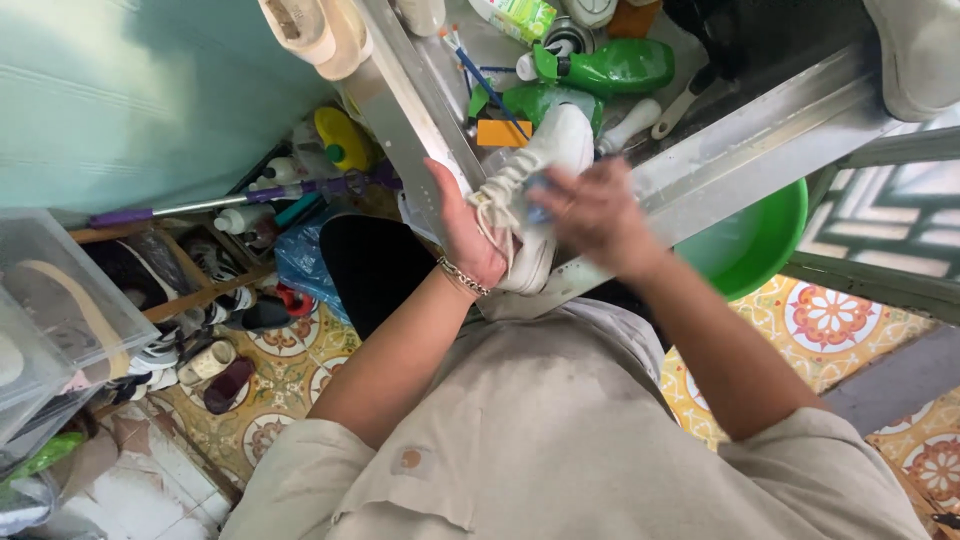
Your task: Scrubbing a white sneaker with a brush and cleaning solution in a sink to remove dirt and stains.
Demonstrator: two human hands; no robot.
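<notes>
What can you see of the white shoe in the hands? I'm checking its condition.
The white sneaker is a lace-up, seemingly canvas or leather, with loose white laces and a pale sole. It lies tilted, toe pointing away, over the metal sink edge. The left hand grips its heel end; the right hand presses something small and bluish against its side.

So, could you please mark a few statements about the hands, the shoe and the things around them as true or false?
1. The left hand grips a white laced sneaker. True.
2. The right hand rests on the green basin. False: it is on the sneaker's side, with something small and blue under its fingers.
3. The left wrist wears a metal bracelet. True.
4. The bottles behind the sneaker are red. False: the spray bottles are green.
</notes>
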